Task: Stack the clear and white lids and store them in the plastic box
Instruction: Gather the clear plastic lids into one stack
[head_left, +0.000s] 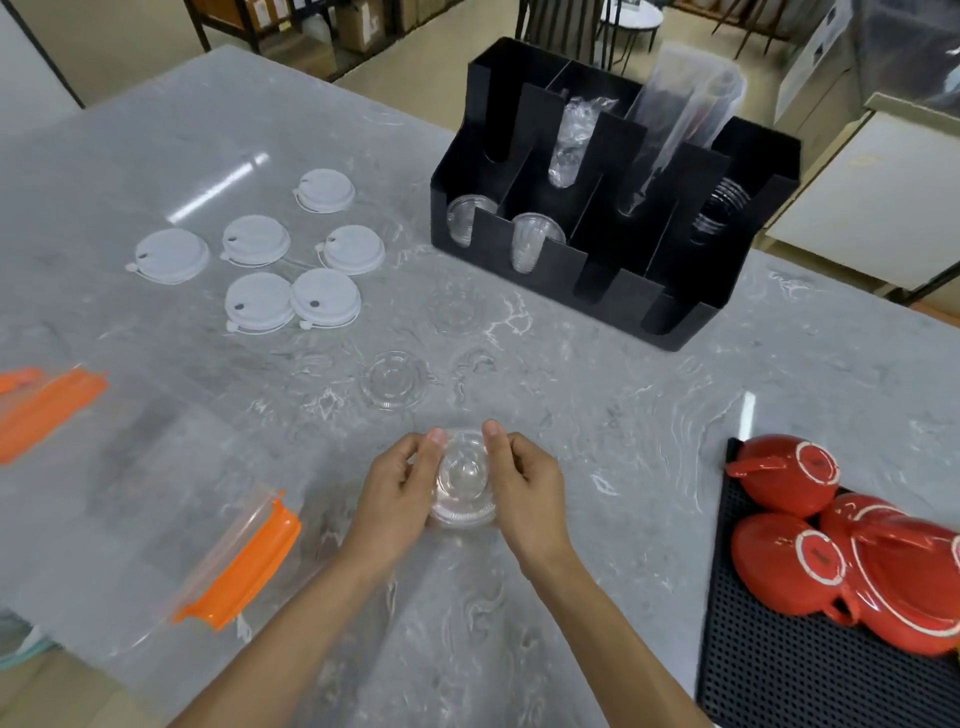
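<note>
At the left edge of a grey marbled counter (571, 415), a clear plastic box (171, 499) with orange latches (244, 561) sits open-topped, its walls nearly see-through against the stone. Behind it, toward the far left part of the surface, six white lids (254, 240) lie flat in a loose cluster, two of the nearer ones touching at their rims.

Near the front edge at the middle of the counter, a person holds a small stack of clear lids (465, 486) between both hands. The left hand (400, 493) grips the stack's left rim with curled fingers and thumb tip raised; the right hand (524, 488) mirrors it on the right rim. How many lids make up the stack cannot be told.

Just beyond the hands, another clear lid (395, 385) rests alone on the surface, and fainter clear lids (457, 312) lie farther back, hard to separate from the marbling.

Toward the far right part of the counter stands a black divided organiser (613, 260) holding clear cups, lids and a wrapped bundle in its compartments. At the right front corner, red teapots and dishes (841, 545) sit upside down on a black perforated mat (779, 675).
</note>
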